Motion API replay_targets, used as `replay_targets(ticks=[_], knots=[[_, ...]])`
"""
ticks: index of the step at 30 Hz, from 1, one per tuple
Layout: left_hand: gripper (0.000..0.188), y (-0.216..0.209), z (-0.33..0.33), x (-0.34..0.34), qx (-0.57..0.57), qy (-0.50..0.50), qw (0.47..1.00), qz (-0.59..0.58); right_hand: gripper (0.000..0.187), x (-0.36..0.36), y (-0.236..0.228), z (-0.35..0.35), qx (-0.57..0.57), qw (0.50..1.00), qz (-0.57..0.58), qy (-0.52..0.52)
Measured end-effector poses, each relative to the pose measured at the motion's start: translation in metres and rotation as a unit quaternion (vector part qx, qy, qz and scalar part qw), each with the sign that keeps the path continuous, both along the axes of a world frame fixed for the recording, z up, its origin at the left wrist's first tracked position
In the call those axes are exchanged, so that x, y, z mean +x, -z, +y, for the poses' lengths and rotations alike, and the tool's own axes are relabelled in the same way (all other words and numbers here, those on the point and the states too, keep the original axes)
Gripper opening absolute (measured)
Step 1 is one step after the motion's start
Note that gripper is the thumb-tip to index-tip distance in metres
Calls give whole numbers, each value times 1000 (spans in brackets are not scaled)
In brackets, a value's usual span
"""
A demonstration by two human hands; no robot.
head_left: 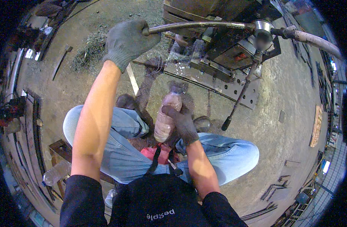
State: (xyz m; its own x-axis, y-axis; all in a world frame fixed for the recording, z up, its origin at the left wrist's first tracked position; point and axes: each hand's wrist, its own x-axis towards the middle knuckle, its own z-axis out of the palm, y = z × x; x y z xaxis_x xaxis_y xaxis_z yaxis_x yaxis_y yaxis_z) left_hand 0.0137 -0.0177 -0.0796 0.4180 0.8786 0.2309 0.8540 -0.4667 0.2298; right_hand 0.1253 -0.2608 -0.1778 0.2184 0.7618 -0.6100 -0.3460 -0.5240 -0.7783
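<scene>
A: Biggest stuff?
B: Concrete floor [275, 151], then a dark heavy machine [203, 11] standing on it. Its steel base plate [222, 87] has round holes toward the right end.
A: Next down?
B: Heap of metal shavings [88, 53] on the floor, left of the base plate's left corner. Then the lever bar [200, 25], a long metal rod running left from a round hub [263, 36] on the machine.
A: Left grip?
B: Gloved left hand [128, 41], clamped on the bar's left end.
A: Right?
B: Gloved right hand [185, 125], clamped around a clear plastic bottle [165, 126], thumb across the front.
A: Bottle's where?
B: Held up off the floor between the knees [241, 153], out past the base plate's near edge, close to its left corner. Tilted, top end pointing away. Contents pale brown. Cap area's blurred, can't tell more.
A: Small bits?
B: Hammer [60, 64] on the floor, left of the shavings. Flat pale strip [133, 79], floor again, near the plate's left corner.
</scene>
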Motion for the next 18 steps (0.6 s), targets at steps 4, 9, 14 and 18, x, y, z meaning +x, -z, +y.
replay_targets(ticks=[4, 9, 14, 18], knots=[[45, -5, -2, -1, -18, 4, 1000, 6, 52, -6, -6, -2, 23, 999, 37, 13], [46, 0, -3, 0, 3, 2, 1000, 7, 45, -1, 5, -4, -12, 993, 97, 62], [46, 2, -1, 2, -7, -7, 1000, 5, 31, 0, 31, -2, -42, 950, 284, 127], [46, 6, 0, 4, 4, -22, 1000, 0, 30, 2, 37, -2, -35, 930, 325, 167]])
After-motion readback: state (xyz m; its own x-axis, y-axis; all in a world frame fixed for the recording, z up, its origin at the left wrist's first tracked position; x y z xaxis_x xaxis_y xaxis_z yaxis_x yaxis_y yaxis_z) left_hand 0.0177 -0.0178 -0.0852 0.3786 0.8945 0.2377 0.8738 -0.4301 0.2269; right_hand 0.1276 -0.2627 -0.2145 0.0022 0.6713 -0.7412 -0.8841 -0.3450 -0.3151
